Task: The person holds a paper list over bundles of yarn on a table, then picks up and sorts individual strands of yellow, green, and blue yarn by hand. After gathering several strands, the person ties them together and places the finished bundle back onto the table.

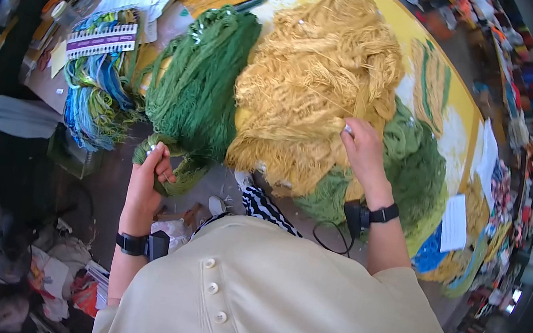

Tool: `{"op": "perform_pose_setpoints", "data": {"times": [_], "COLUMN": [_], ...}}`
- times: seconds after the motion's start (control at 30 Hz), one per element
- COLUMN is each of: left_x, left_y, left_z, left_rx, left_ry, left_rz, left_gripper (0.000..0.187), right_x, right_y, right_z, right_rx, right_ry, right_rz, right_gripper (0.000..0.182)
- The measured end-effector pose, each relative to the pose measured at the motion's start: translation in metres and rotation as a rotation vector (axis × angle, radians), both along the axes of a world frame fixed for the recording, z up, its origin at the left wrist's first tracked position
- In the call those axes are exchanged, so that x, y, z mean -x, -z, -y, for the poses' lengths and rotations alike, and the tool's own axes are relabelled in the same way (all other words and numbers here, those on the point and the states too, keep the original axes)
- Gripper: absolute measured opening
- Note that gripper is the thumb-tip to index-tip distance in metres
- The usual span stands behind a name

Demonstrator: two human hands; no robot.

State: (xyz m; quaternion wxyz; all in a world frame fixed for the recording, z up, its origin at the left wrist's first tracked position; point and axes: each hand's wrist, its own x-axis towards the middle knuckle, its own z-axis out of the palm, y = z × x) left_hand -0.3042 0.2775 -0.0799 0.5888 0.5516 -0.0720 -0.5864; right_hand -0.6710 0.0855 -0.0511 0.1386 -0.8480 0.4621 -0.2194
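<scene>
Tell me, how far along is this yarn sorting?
Green yarn and yellow yarn already lie in separate heaps. The left hand grips a green skein; the right hand pinches yellow strands. The blue-green bundle lies untouched, tangled.

Hands [151, 171] in green [199, 89], yellow yarn [313, 78]

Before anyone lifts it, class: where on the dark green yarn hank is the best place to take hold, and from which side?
Probably at its narrow lower end, where the dark green yarn hank gathers into a loop at the table edge. The left hand already closes around that loop from below. Higher up the strands fan out wide and loose against the yellow yarn pile, too broad for one grip.
</scene>
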Motion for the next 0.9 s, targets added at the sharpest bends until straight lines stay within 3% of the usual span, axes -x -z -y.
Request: {"op": "perform_pose_setpoints", "data": {"times": [0.1, 0.37, 0.47, 0.63, 0.7, 0.73, 0.8, 0.83, 0.9], "left_x": [0.003, 0.028, 0.034, 0.045, 0.053, 0.062, 0.084, 0.099, 0.139], "left_y": [0.017, 0.012, 0.001, -0.008, -0.002, 0.0, 0.004, 0.005, 0.011], "left_z": [-0.009, -0.015, -0.016, -0.025, -0.027, -0.027, -0.023, -0.02, -0.008], "left_rx": [0.003, 0.07, 0.101, 0.118, 0.107, 0.102, 0.105, 0.08, 0.053], "left_ry": [0.07, 0.238, 0.236, 0.165, 0.146, 0.14, 0.166, 0.18, 0.25], "left_rz": [-0.069, -0.077, -0.063, -0.024, -0.03, -0.032, -0.035, -0.026, -0.031], "left_gripper": [0.019, 0.019, 0.019, 0.019, 0.02, 0.02, 0.02, 0.019, 0.019], "right_x": [0.028, 0.029, 0.034, 0.115, 0.17, 0.204, 0.267, 0.288, 0.329], "right_y": [-0.015, -0.064, -0.106, -0.181, -0.173, -0.17, -0.167, -0.17, -0.184], "right_z": [-0.063, -0.169, -0.184, -0.19, -0.206, -0.21, -0.219, -0.223, -0.232], "right_rx": [-0.096, -0.138, -0.394, -0.243, -0.004, 0.003, 0.15, 0.179, 0.177], "right_ry": [0.027, -0.067, 0.002, 0.003, 0.311, 0.328, 0.239, 0.268, 0.092], "right_rz": [-0.16, -0.031, 0.231, 0.429, 0.646, 0.646, 1.254, 1.247, 1.558], "right_gripper": [0.011, 0.013, 0.022, 0.02, 0.028, 0.028, 0.047, 0.047, 0.064]}}
